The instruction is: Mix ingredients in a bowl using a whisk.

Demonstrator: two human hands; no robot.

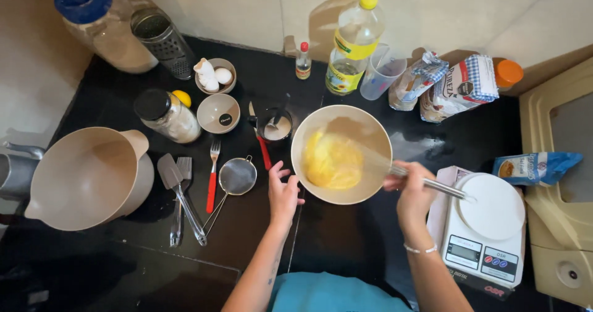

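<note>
A beige mixing bowl (370,133) holds a yellow batter (332,161) on the black counter. My left hand (283,191) grips the bowl's near left rim. My right hand (412,191) is closed around the metal handle of a whisk (432,185), whose wires blur inside the bowl over the batter. The handle's end sticks out over a white kitchen scale (485,250) at the right.
A large beige jug bowl (86,176) stands left, with a spatula (176,194), red-handled fork (212,176) and small sieve (237,177) beside it. Behind are an oil bottle (353,43), measuring cup (382,71), flour bags (460,86), egg bowl (215,75) and jars.
</note>
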